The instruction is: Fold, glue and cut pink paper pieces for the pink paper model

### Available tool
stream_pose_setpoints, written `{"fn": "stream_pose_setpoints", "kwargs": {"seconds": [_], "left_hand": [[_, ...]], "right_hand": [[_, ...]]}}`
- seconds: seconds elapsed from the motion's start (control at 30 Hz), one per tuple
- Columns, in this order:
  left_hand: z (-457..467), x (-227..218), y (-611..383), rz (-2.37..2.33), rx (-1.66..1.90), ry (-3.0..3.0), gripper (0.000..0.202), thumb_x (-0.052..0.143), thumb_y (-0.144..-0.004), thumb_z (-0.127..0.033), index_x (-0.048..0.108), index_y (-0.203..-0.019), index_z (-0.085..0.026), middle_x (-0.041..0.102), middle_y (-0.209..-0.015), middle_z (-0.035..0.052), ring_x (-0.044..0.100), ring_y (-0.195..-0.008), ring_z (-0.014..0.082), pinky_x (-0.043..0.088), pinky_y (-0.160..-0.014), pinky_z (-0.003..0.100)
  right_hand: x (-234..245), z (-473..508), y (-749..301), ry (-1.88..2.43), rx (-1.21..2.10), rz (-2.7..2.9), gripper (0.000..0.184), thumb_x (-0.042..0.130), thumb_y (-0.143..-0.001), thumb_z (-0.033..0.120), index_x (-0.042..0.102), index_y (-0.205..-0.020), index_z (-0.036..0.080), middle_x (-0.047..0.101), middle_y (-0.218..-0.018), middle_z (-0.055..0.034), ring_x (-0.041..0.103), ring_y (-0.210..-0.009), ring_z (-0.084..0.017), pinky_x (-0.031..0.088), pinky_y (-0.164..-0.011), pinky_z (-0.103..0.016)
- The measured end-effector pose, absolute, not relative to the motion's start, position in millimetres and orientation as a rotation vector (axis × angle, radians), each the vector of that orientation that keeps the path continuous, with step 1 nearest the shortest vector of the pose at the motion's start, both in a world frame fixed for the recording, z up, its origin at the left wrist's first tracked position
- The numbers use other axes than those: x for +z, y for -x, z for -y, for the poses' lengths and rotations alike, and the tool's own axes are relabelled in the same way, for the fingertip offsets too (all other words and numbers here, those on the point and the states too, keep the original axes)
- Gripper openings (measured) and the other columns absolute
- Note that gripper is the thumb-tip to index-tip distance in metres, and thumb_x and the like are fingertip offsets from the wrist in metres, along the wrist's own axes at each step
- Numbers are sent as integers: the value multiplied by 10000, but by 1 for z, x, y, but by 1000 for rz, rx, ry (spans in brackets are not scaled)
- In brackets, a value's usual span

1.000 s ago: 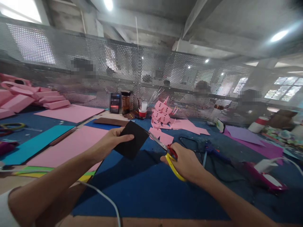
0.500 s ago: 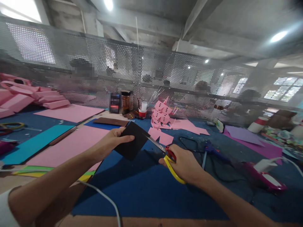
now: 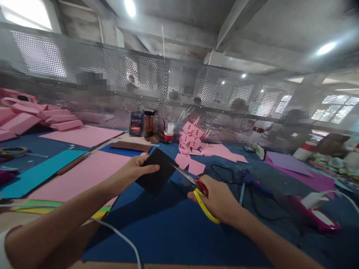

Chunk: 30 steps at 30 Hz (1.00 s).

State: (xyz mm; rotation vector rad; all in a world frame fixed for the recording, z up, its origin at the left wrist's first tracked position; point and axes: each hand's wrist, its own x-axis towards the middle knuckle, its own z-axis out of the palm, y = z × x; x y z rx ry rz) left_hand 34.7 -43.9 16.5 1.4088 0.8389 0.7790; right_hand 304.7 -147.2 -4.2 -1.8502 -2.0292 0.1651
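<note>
My left hand (image 3: 143,170) pinches a black sheet of paper (image 3: 165,168) by its left side, thumb on top, above the dark blue table (image 3: 168,231). Around the red and yellow handles of a pair of scissors (image 3: 186,177), my right hand (image 3: 220,198) is closed. The blades meet the right edge of the black sheet and point up and to the left. Just beyond the blades lie cut pink paper pieces (image 3: 196,167), with a folded pink paper construction (image 3: 191,136) behind them.
A glue gun (image 3: 252,181) with its cord lies to the right, near a magenta power strip (image 3: 316,216). Purple sheets (image 3: 291,164) are farther right. Pink (image 3: 81,175) and turquoise sheets (image 3: 42,172) cover the left. A white cable (image 3: 120,233) crosses the front; a perforated screen (image 3: 157,86) stands behind.
The blades have shifted slightly up and left along the black sheet's right edge. Both hands keep their hold, and the view has tilted slightly.
</note>
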Motion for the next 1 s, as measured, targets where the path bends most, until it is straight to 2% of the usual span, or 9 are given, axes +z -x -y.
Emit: {"fn": "stream_pose_setpoints", "kwargs": {"seconds": [0.27,0.43,0.67,1.0], "left_hand": [[47,19,-36,-818,766,-1395,344,793,-750,-373,726,-1019,-170,786,-873,59,726,-727,199,572,-654,256],[47,18,-35,-834,765,-1406,355,796,-742,-398,731,-1015,-181,789,-927,64,734,-776,225,583,-702,292],[47,20,-36,-832,757,-1423,342,791,-746,-387,748,-1030,-201,790,-957,59,737,-810,224,574,-731,280],[46,16,-36,-822,746,-1402,308,786,-754,-382,744,-996,-197,793,-908,49,732,-753,202,569,-677,254]], "right_hand": [[-3,148,-305,1860,181,2027,480,621,-812,681,517,-807,212,600,-723,26,490,-607,-127,241,-567,-253],[-2,149,-305,1841,172,2044,467,612,-825,671,527,-818,213,600,-739,25,479,-605,-124,247,-572,-253],[-1,149,-304,1850,166,2046,472,599,-834,673,511,-806,210,584,-716,26,463,-594,-119,235,-563,-252],[-3,149,-304,1839,152,2044,475,597,-836,675,507,-781,212,583,-697,29,452,-580,-118,212,-555,-253]]}}
